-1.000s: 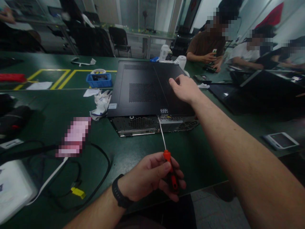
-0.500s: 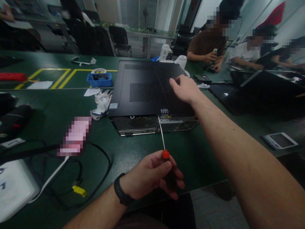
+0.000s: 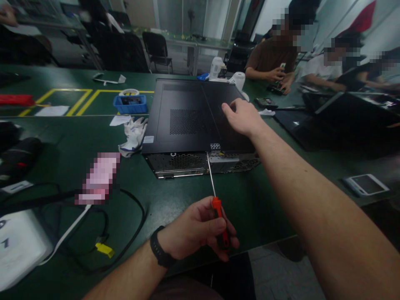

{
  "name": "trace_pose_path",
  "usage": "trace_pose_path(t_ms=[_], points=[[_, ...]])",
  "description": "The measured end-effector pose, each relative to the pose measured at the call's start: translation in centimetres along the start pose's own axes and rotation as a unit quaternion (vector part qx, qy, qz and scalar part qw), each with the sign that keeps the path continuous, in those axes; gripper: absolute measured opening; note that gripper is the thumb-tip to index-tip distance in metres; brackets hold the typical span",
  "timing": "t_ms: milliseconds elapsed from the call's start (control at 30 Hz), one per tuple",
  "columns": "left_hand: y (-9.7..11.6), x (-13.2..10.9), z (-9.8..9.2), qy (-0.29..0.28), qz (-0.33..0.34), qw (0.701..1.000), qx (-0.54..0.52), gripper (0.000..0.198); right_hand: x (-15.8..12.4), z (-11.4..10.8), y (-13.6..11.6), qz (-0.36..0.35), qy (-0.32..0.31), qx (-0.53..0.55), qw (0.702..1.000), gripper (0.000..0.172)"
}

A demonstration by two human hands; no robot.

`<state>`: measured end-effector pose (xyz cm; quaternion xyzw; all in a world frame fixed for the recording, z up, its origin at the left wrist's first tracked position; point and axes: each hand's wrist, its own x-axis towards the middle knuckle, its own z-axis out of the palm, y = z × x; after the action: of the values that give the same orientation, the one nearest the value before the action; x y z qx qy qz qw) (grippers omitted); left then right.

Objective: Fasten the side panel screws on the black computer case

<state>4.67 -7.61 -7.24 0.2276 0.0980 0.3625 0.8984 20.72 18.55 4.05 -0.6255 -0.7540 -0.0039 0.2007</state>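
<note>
My left hand [image 3: 203,229] is closed around the red and black handle of a screwdriver [image 3: 221,225]. Its metal shaft reaches forward, and the tip meets the upper rear edge of a black computer case [image 3: 184,96] lying flat on the table. Whether the tip sits in a screw is too small to tell. My right hand [image 3: 240,114] rests on the right part of the case's top cover, thumb spread from the fingers, which are partly hidden behind the hand. A vented metal rear panel [image 3: 186,161] faces me.
White gloves [image 3: 134,135] and a blue bin [image 3: 130,104] lie left of the case. Nearer are a pink phone-like item [image 3: 100,177], black cables [image 3: 142,208] and a white box [image 3: 21,246]. At right are a laptop [image 3: 353,116], a small grey device [image 3: 368,184] and seated people.
The screwdriver handle has turned in my left hand, showing more red, and my left fingers and thumb have shifted around it. My right hand stays in place on the case.
</note>
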Motion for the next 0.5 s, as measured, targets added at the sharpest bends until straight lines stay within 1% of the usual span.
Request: trace_pose_path(t_ms=[167,267,400,500], points=[[0.6,-0.3,0.8,0.024,-0.015,1.000,-0.006,0.030,-0.1,-0.1,-0.1,0.008,-0.009,0.004,1.000,0.068],[0.8,-0.3,1.1,0.020,-0.018,1.000,-0.013,0.028,-0.1,-0.2,-0.2,0.010,-0.014,0.000,1.000,0.068],[0.4,-0.1,0.8,0.003,-0.005,1.000,-0.018,0.022,0.0,0.0,-0.1,0.008,-0.012,0.002,1.000,0.069],[0.0,0.1,0.4,-0.004,0.004,1.000,-0.014,0.025,0.0,0.0,0.0,0.002,-0.009,0.000,1.000,0.069]])
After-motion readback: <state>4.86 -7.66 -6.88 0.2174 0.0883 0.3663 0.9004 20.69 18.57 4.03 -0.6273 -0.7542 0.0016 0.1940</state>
